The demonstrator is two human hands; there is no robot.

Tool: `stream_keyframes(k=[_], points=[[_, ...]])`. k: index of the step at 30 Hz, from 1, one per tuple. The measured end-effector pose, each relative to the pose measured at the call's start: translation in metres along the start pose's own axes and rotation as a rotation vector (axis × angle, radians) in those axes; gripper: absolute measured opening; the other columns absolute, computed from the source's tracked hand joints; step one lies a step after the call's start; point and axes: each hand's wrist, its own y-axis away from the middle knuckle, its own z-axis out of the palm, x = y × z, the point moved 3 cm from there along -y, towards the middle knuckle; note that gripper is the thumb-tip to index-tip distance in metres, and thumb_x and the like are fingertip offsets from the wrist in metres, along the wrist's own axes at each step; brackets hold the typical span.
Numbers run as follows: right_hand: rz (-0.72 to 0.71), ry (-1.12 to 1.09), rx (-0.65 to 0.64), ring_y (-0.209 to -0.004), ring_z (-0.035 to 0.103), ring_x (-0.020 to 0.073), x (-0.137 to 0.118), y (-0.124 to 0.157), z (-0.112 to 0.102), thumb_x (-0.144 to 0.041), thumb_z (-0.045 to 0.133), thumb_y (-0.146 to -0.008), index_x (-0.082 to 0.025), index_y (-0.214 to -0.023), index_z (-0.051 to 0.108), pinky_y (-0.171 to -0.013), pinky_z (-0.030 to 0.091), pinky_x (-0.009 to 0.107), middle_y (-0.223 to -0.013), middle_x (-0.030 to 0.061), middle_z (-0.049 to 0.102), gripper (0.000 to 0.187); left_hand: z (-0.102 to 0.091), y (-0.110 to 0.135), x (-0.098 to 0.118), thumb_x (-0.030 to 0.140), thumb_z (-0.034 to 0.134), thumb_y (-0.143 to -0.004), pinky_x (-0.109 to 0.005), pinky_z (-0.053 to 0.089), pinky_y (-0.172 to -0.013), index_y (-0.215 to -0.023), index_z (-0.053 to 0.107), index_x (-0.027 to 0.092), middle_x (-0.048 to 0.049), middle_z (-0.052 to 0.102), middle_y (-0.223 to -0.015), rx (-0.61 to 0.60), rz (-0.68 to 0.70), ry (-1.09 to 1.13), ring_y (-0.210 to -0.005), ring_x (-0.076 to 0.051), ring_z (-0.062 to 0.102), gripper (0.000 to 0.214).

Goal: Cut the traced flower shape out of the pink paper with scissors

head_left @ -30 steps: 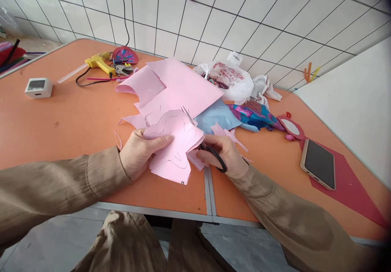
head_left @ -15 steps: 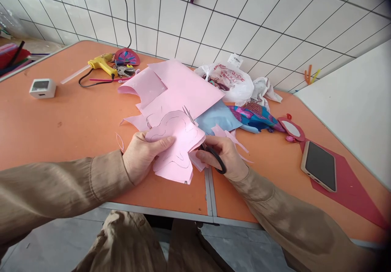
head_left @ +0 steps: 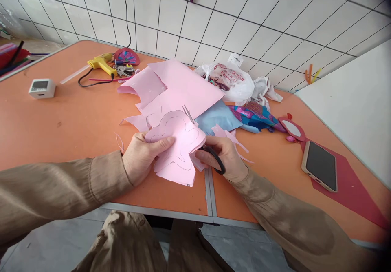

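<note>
My left hand [head_left: 143,151] pinches a piece of pink paper [head_left: 172,168] between thumb and fingers, the thumb lying on top. Curved dark outlines are drawn on the paper, and its edge is partly cut. My right hand [head_left: 224,155] is closed on a pair of scissors [head_left: 218,162] with black handles. The blades pass behind the paper, and their tips show beyond its upper right edge. Behind both hands lie larger pink sheets [head_left: 186,84], and pink offcuts [head_left: 232,139] lie to the right.
On the orange table [head_left: 76,129] are a yellow glue gun [head_left: 102,63], a small white device [head_left: 42,88], a light blue sheet [head_left: 218,119], a white plastic bag [head_left: 235,82], a patterned blue cloth item [head_left: 256,117] and a phone [head_left: 320,166] on red paper [head_left: 351,182]. A tiled wall stands behind.
The lower part of the held pink paper has shifted slightly right and down. Both hands and the scissors stay in nearly the same place.
</note>
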Motion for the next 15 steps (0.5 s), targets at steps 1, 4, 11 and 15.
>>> stream_keyframes(k=[1, 4, 11, 15], points=[[0.004, -0.006, -0.002, -0.049, 0.042, 0.0105, -0.0001, 0.0001, 0.0003, -0.052, 0.076, -0.074, -0.017, -0.070, 0.061, -0.048, 0.032, 0.028, -0.052, -0.0042, 0.047, 0.039, 0.0002, 0.0002, 0.0003, 0.026, 0.095, -0.057, -0.033, 0.060, -0.066, -0.074, 0.079, 0.014, -0.0063, 0.077, -0.072, 0.005, -0.002, -0.004, -0.066, -0.022, 0.071, 0.027], [0.011, -0.020, -0.004, -0.049, 0.043, 0.0107, -0.0006, 0.0001, 0.0010, -0.052, 0.077, -0.074, -0.017, -0.069, 0.060, -0.048, 0.033, 0.028, -0.052, -0.0040, 0.048, 0.039, 0.0005, 0.0003, 0.0010, 0.026, 0.095, -0.055, -0.034, 0.060, -0.067, -0.074, 0.079, 0.014, -0.0066, 0.076, -0.070, 0.016, -0.004, -0.005, -0.066, -0.023, 0.071, 0.028], [-0.015, -0.048, -0.010, -0.049, 0.044, 0.0107, -0.0014, -0.0008, 0.0016, -0.053, 0.079, -0.073, -0.018, -0.067, 0.058, -0.046, 0.032, 0.027, -0.053, -0.0035, 0.049, 0.041, -0.0003, 0.0005, -0.0005, 0.024, 0.093, -0.059, -0.031, 0.060, -0.066, -0.078, 0.081, 0.015, -0.0075, 0.079, -0.078, -0.017, 0.000, 0.008, -0.070, -0.022, 0.073, 0.024], [-0.013, -0.039, -0.006, -0.049, 0.042, 0.0104, -0.0016, -0.0010, 0.0012, -0.053, 0.079, -0.073, -0.018, -0.067, 0.059, -0.046, 0.030, 0.027, -0.053, -0.0036, 0.048, 0.041, 0.0004, 0.0004, -0.0001, 0.024, 0.092, -0.061, -0.030, 0.059, -0.064, -0.078, 0.081, 0.015, -0.0073, 0.080, -0.079, -0.026, 0.006, 0.013, -0.066, -0.020, 0.072, 0.023]])
